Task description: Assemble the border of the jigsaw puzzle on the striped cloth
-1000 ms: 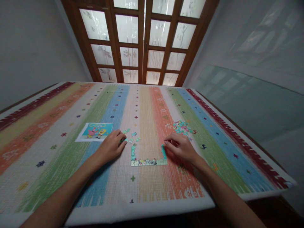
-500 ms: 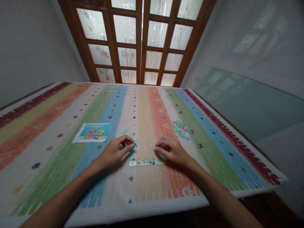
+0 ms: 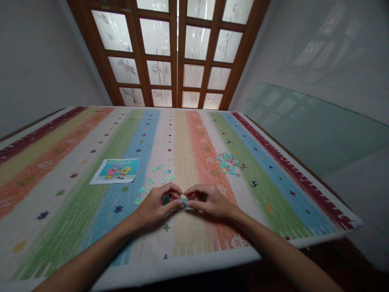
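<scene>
A small teal jigsaw puzzle piece [image 3: 184, 200] is pinched at the fingertips of my left hand [image 3: 162, 200]. The thumb and fingers of my right hand [image 3: 209, 198] meet the same piece from the other side. Both hands are closed and come together over the joined strip of puzzle, which they mostly hide. Several loose green puzzle pieces [image 3: 150, 181] lie scattered beyond and left of my left hand. Farther off, to the right, sits a heap of mixed puzzle pieces [image 3: 228, 164].
A printed cartoon picture [image 3: 117, 170] lies flat on the striped tablecloth [image 3: 75, 215], left of the loose pieces. The table's front edge runs just below my forearms. Wooden doors with glass panes [image 3: 179, 56] stand behind the table, and a glass sheet [image 3: 310, 125] leans at the right wall.
Both hands have moved inward and slightly down until their fingertips meet around the teal piece. Loose pieces that my left hand was covering now show. The view has shifted slightly.
</scene>
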The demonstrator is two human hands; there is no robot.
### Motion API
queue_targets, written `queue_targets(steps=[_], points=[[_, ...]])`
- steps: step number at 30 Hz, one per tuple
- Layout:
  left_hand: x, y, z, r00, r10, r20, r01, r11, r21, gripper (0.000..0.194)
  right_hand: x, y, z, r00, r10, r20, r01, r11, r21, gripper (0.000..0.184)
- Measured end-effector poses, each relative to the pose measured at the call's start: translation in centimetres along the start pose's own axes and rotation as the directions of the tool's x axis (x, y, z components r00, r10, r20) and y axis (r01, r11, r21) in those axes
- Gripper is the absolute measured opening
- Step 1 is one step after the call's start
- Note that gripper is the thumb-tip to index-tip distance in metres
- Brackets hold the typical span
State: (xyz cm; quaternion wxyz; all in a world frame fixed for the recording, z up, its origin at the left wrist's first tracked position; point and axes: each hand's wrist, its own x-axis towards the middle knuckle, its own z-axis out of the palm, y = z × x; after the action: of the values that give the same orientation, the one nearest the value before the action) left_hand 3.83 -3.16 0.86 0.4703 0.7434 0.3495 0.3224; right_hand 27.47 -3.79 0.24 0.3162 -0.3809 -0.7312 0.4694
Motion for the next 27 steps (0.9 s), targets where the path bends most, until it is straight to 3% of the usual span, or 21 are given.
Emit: queue_targets(steps=[5, 8, 11, 14, 20, 27], points=[[-0.1, -0.1, 0.4, 0.999, 0.005, 0.046, -0.006, 1.000, 0.028, 0.020, 0.1, 0.2, -0.1, 1.000, 0.015, -0.014, -0.015, 1.000, 0.015, 0.031], [-0.3, -0.2, -0.1, 0.995, 0.092, 0.032, -0.097, 0.979, 0.179, 0.019, 0.3, 0.7, -1.3, 0.996, 0.021, -0.083, -0.024, 0.999, -0.031, 0.031], [-0.4, -0.6, -0.8, 0.967, 0.242, 0.072, -0.250, 0.869, 0.428, 0.019, 0.5, 1.6, -3.1, 0.975, 0.044, -0.218, -0.056, 0.997, -0.048, 0.026], [-0.5, -0.9, -1.4, 0.939, 0.294, 0.181, -0.344, 0.762, 0.548, 0.019, 0.5, 2.3, -4.9, 0.954, 0.135, -0.269, -0.143, 0.990, -0.010, 0.022], [-0.6, -1.1, -1.4, 0.903, 0.279, 0.326, -0.423, 0.705, 0.569, 0.025, 0.5, 2.6, -6.2, 0.941, 0.195, -0.277, -0.230, 0.968, -0.098, 0.013], [-0.8, -0.9, -1.2, 0.895, 0.285, 0.344, -0.441, 0.686, 0.579, 0.030, 0.7, 3.1, -5.8, 0.953, 0.106, -0.285, -0.182, 0.949, -0.256, 0.012]])
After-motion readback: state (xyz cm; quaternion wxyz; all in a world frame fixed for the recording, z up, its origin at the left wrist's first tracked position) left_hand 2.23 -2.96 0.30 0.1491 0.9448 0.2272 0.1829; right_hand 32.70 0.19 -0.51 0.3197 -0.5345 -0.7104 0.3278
